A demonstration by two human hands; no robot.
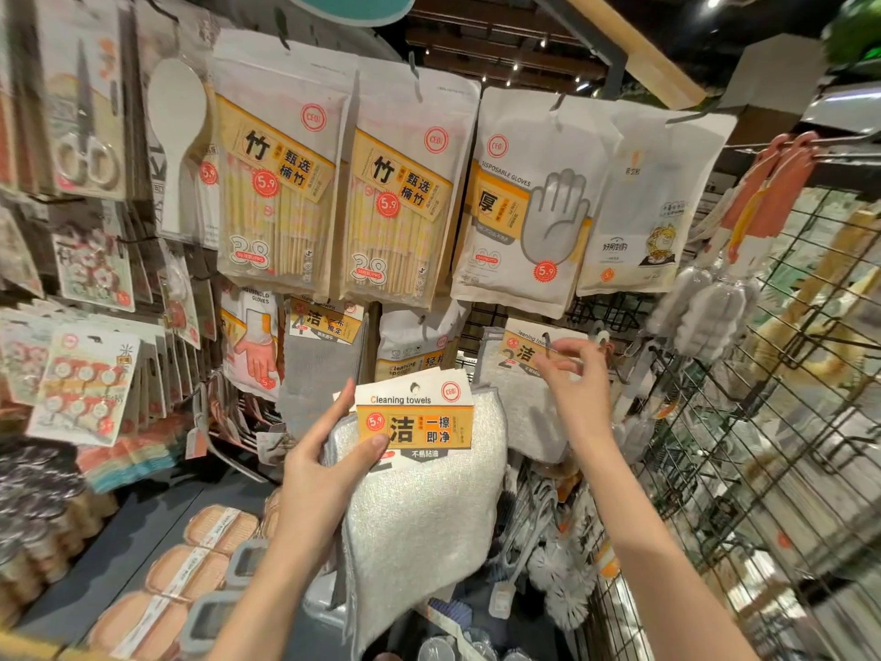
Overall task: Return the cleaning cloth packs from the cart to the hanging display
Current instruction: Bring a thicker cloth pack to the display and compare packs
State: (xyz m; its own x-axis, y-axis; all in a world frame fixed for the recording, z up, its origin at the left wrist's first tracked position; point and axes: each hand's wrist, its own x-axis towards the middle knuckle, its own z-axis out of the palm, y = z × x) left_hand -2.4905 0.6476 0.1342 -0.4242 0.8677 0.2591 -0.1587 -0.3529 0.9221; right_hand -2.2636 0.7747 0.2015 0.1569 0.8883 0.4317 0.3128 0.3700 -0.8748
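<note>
My left hand (329, 465) grips a pack of white cleaning towels (424, 508) by its left edge, thumb on the orange label. The pack hangs down in front of the display at centre. My right hand (569, 374) is raised to the right, fingers pinching the top of another cleaning towel pack (517, 398) at its hanging hook (601, 340). Whether that pack sits fully on the hook is hard to tell. A third, grey cloth pack (319, 355) hangs to the left on the display.
Packs of bamboo chopsticks (281, 183) and disposable gloves (529, 202) hang above. A black wire grid (743, 422) stands at right with brushes (562, 579) below. Sponges (190, 565) lie on a shelf at lower left. Scissors and hooks hang at far left.
</note>
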